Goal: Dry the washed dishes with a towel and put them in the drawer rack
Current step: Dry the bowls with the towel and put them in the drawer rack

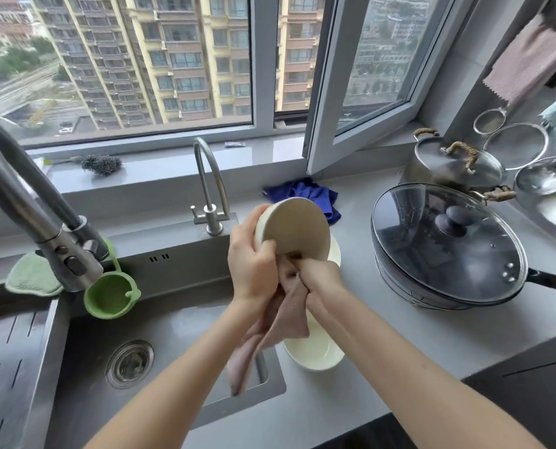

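My left hand (252, 262) grips a cream bowl (294, 226), tilted on its side with the base facing me, above the counter's edge by the sink. My right hand (319, 275) holds a pinkish-grey towel (278, 322) bunched against the bowl's lower rim; the towel's tail hangs down over the sink edge. Under my hands a cream oval dish (315, 353) sits on the counter, and part of another cream dish (334, 251) shows behind the bowl.
The steel sink (134, 345) lies left, with a large faucet (30, 202), a smaller tap (210, 189) and a green strainer cup (111, 296). A lidded wok (445, 244), a steel pot (451, 163) and strainers stand right. A blue cloth (306, 192) lies behind.
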Demonstrator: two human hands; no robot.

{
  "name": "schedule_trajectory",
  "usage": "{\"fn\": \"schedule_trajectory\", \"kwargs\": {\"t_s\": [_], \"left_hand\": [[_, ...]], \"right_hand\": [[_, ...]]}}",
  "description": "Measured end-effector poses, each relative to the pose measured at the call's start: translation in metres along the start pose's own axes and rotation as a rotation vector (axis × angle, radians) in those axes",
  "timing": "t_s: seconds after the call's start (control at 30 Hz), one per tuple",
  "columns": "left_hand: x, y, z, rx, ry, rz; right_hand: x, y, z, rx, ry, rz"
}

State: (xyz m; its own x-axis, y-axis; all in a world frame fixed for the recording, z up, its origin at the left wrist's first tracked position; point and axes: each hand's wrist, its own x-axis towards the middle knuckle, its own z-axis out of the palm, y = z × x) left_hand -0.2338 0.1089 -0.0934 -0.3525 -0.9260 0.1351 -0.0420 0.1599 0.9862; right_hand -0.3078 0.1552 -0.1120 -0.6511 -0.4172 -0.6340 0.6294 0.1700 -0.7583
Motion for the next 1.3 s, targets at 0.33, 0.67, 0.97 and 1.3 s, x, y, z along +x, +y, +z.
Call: {"fn": "schedule_trajectory", "kwargs": {"t_s": [0.33, 0.67, 0.97, 1.3], "left_hand": [[0.002, 0.011, 0.011, -0.533, -0.273, -0.947], [-0.003, 0.026, 0.034, -0.224, -0.722, -0.873], [-0.028, 0.046, 0.059, -0.182, -0.567, -0.781], [-0.115, 0.063, 0.129, -0.213, -0.364, -0.741]], "right_hand": [[-0.050, 0.003, -0.069, -0.391, 0.091, -1.036], [-0.021, -0.090, -0.095, -0.008, -0.427, -0.633], [-0.027, -0.142, -0.155, -0.172, 0.066, -1.084], [-0.073, -0.111, -0.195, -0.230, 0.124, -1.457]]}}
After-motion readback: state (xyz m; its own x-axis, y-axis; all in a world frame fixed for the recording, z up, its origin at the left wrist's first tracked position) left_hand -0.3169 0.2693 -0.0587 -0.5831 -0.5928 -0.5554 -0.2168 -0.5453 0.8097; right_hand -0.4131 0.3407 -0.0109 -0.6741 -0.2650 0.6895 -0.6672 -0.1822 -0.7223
